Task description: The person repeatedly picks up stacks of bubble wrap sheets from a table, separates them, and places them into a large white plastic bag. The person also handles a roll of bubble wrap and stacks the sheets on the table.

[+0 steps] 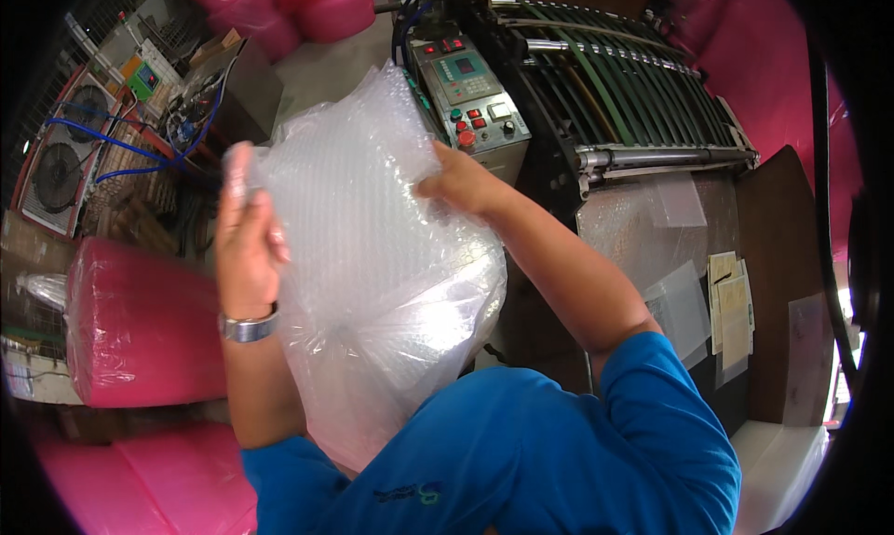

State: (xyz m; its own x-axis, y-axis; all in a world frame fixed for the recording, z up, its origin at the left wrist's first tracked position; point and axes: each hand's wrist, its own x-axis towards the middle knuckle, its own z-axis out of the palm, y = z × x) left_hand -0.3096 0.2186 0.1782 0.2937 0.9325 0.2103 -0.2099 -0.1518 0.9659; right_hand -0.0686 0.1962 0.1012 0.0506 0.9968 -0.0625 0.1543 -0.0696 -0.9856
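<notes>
A thick stack of clear bubble wrap sheets [345,200] stands in front of me, inside or over a clear plastic bag [382,358] gathered toward my body. My right hand [461,183] grips the stack's right edge, thumb over the front and fingers partly hidden behind it. My left hand [250,246] is upright along the left edge, slightly blurred, with its fingers stretched out and apart. A metal-banded watch [249,325] is on my left wrist.
A control box [475,97] with buttons stands beyond my right hand, beside a machine with green belts [615,79]. Pink wrapped rolls [149,321] are at the left. Papers [731,307] and clear sheets lie on the right. Fans [60,167] stand far left.
</notes>
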